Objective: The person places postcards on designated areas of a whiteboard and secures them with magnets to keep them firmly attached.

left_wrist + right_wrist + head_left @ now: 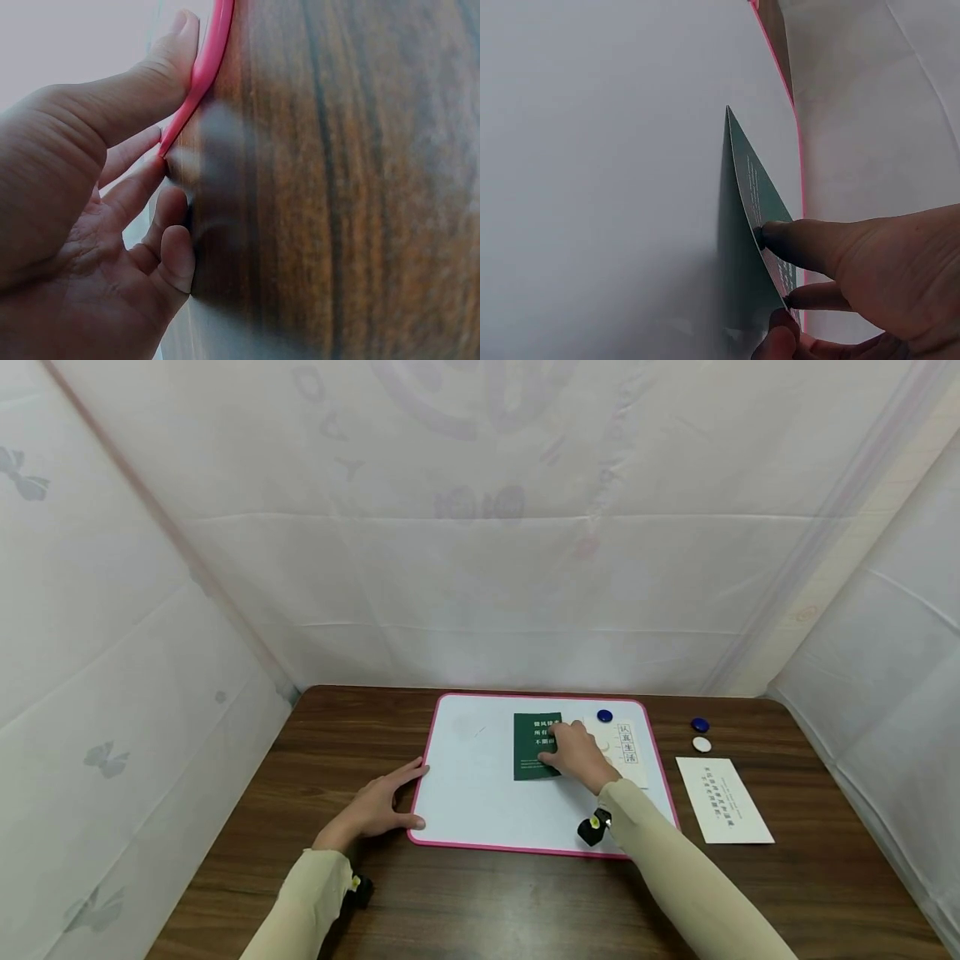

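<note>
A whiteboard with a pink rim lies on the brown table. My left hand rests at its left edge with fingers spread, the thumb and fingertips touching the pink rim. Over the board's middle, my right hand holds a dark green card with white print by its right side. The right wrist view shows the green card tilted against the white surface, thumb on its printed face and some fingers at its edge. A white printed card on the board is partly hidden by the right hand.
A round blue magnet sits at the top of the white card on the board. Right of the board lie a blue disc, a white disc and another white printed card. Pale cloth walls surround the table.
</note>
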